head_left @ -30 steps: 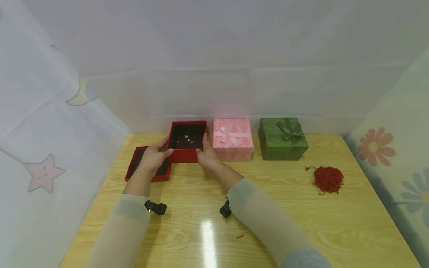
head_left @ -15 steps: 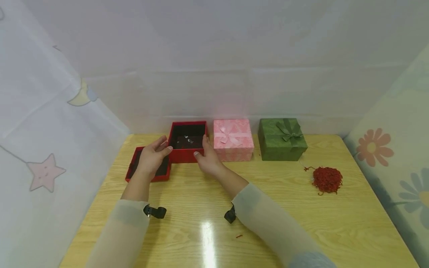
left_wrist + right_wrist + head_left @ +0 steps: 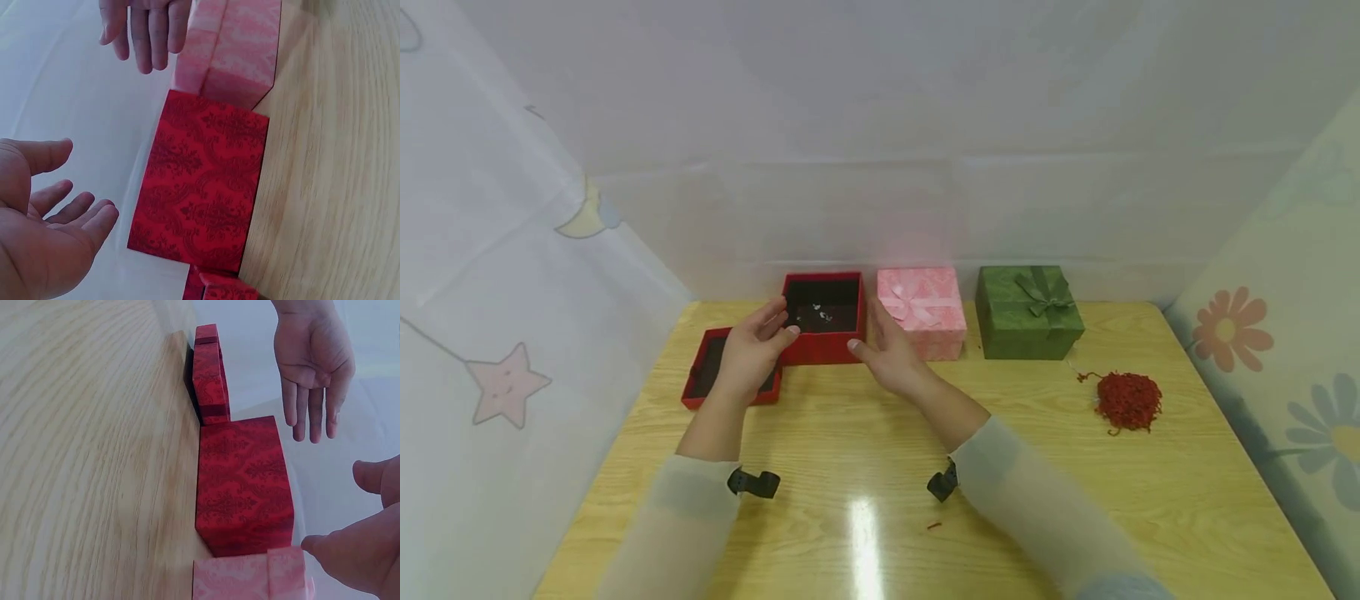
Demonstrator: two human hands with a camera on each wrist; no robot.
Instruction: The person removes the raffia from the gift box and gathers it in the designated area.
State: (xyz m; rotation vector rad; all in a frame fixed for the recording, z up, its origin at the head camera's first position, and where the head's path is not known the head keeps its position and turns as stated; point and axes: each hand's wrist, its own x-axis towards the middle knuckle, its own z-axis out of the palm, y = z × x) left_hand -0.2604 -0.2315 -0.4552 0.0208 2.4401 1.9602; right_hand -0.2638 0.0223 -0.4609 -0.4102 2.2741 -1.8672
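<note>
A red box (image 3: pixel 820 350) without its cover stands at the back left of the table, dark inside with a few small white marks. Its red lid (image 3: pixel 703 375) lies upturned to the left of it. My left hand (image 3: pixel 748 354), fingers spread and holding nothing, hovers by the box's left front corner. On the other side, my right hand (image 3: pixel 895 358) is also spread, and it overlaps the pink box in the head view. Both wrist views show a gap between the hands and the patterned red side of the box (image 3: pixel 200 181).
To the right stand a pink gift box (image 3: pixel 921 312) with a bow and a green gift box (image 3: pixel 1030 312). A heap of red shredded paper (image 3: pixel 1129 402) lies at the table's right. One red scrap (image 3: pixel 934 525) is near the front. White cloth (image 3: pixel 910 200) hangs behind.
Both hands have let go of the red box. My right hand has drawn away to the right and my left hand has lifted slightly. The boxes and lid have stayed put.
</note>
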